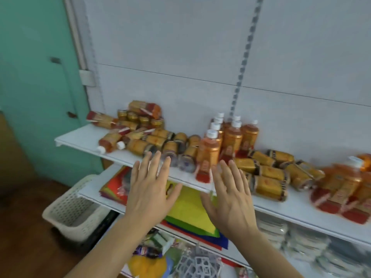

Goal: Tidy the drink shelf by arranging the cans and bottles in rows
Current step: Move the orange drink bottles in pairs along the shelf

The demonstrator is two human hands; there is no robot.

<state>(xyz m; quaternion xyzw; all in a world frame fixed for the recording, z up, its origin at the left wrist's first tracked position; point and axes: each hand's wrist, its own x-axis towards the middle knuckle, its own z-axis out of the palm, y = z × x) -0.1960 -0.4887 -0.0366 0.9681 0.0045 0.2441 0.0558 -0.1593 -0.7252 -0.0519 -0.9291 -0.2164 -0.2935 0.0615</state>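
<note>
**Drink shelf: stock disordered, both hands poised, nothing yet in hand**

At the far left, below the shelving, a pale woven basket (72,209) stands on the floor. Above it, the white drink shelf (80,137) carries a loose heap at its left end: fallen bottles (109,143) lying with caps toward the front edge, and behind them a few upright cans (140,118) with more bottles laid across their tops. Next along, several gold cans on their sides (170,146) lie pointing toward the front lip.

The left hand (149,189) is held flat, fingers straight and spread, in front of these toppled cans; it holds nothing. Whether its fingertips touch a can cannot be told (motion blur). The right hand (230,195) is likewise flat and spread, empty, just before the shelf's front edge. Between and behind the hands, a group of upright bottles (230,135) with white caps stands in rough rows against the back panel, the only orderly stock on view.

Further right, more fallen cans (269,177) lie in a jumble, and at the frame's edge further bottles (349,183) show, blurred.

Assessment: the task is at an early stage, at the approach to the first grasp. The next move calls for closing on a toppled can, standing it upright and aligning it behind the lip without knocking the standing bottles.
</note>
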